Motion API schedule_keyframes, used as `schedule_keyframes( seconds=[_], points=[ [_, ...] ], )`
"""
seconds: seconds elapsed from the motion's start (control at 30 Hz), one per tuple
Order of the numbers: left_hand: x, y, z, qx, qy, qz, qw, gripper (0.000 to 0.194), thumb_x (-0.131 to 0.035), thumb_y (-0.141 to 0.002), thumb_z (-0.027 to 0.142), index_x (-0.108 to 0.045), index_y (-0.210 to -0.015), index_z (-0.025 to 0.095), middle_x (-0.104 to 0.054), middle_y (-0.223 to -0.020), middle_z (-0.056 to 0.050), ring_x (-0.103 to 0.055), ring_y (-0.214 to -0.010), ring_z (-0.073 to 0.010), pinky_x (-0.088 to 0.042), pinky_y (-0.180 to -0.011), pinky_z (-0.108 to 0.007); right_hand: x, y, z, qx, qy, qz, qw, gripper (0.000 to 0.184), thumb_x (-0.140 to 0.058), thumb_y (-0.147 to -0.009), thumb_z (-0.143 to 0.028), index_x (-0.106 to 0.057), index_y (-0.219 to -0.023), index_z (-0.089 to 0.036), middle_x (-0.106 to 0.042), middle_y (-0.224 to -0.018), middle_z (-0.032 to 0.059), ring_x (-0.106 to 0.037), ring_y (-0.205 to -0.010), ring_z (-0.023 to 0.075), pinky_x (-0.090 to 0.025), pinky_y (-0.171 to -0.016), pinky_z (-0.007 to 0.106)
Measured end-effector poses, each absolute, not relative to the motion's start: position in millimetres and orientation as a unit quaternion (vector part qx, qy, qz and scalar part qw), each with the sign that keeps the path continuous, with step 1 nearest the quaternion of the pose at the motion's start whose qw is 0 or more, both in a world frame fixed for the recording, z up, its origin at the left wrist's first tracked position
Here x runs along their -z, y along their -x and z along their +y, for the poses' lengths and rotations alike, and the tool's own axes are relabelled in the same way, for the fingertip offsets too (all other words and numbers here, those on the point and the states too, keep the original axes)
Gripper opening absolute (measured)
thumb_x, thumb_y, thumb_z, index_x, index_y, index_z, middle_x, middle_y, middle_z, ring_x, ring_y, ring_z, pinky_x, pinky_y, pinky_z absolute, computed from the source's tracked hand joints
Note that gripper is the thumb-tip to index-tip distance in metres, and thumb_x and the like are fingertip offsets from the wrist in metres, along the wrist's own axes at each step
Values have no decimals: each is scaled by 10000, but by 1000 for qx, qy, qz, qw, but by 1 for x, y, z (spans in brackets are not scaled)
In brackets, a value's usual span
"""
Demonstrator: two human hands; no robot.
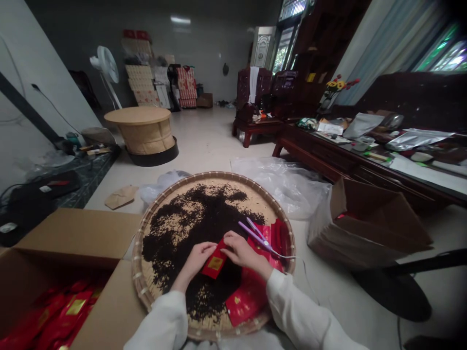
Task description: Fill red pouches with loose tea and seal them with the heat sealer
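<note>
My left hand point(197, 260) and my right hand point(241, 251) pinch a small red packet with a gold label point(214, 264) between them, above a round woven bamboo tray point(215, 176). Loose black tea leaves point(193, 228) lie spread across the tray. Just beyond my right hand, a purple hand-held sealer point(256, 237) with a white cord rests on red packets point(273, 238). More red packets point(246, 301) lie on the tray's near right side. To my left, an open cardboard box point(73, 238) holds a pile of red packets point(62, 311).
A second cardboard box point(365, 223) stands right of the tray, beside a plastic sheet point(280, 187). Beyond are a long wooden table point(328, 155) with foil bags, carved wooden chairs point(253, 97), a round wooden table point(138, 129) and a white fan point(108, 65).
</note>
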State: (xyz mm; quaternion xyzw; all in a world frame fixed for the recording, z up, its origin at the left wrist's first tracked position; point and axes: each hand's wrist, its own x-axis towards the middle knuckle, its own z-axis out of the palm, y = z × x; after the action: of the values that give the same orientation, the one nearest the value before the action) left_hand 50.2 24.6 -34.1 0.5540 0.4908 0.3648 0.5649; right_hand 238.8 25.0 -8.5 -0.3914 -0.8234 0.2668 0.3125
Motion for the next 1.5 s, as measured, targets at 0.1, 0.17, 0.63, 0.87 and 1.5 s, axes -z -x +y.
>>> schedule_keyframes(
  seconds=[0.1, 0.17, 0.63, 0.87, 1.5],
  points=[
    [32, -50, 27, -379, -577, 513, 510, 245, -647, -698, 413, -657, -668, 170, -690, -614, -21, -644, -621, -199, -475, -597, -277, 6, -236, 24, -251, 406, -838, 263, 127, -631, -796, -137, -579, -685, -171, -567, -755, 30, -535, -712, 149, -437, -636, 235],
    [30, -52, 29, -392, -582, 518, 490, 192, -623, -727, 374, -646, -691, 187, -700, -650, -20, -662, -691, -206, -479, -659, -280, 6, -233, 25, -234, 401, -860, 213, 139, -652, -789, -155, -583, -670, -175, -559, -702, 15, -526, -690, 147, -423, -642, 238],
    [26, -50, 27, -356, -599, 495, 520, 248, -632, -696, 407, -656, -696, 160, -663, -606, -10, -601, -581, -163, -452, -568, -250, 1, -233, 22, -211, 443, -849, 195, 124, -558, -816, -82, -568, -724, -163, -565, -758, 38, -512, -696, 145, -372, -615, 233],
    [15, -57, 26, -405, -638, 508, 414, 197, -561, -768, 353, -640, -692, 189, -684, -650, -13, -621, -613, -172, -453, -598, -250, 0, -232, 28, -430, 403, -784, 192, 57, -600, -825, -195, -638, -820, -153, -599, -704, -26, -512, -622, 107, -376, -587, 200],
    [27, -50, 22, -286, -623, 423, 592, 362, -622, -768, 409, -664, -1050, 188, -717, -847, -36, -642, -830, -208, -486, -754, -289, 4, -236, 25, -423, 333, -840, 70, 199, -488, -919, -261, -640, -812, -190, -608, -713, -23, -569, -748, 145, -409, -929, 381]
  ],
)
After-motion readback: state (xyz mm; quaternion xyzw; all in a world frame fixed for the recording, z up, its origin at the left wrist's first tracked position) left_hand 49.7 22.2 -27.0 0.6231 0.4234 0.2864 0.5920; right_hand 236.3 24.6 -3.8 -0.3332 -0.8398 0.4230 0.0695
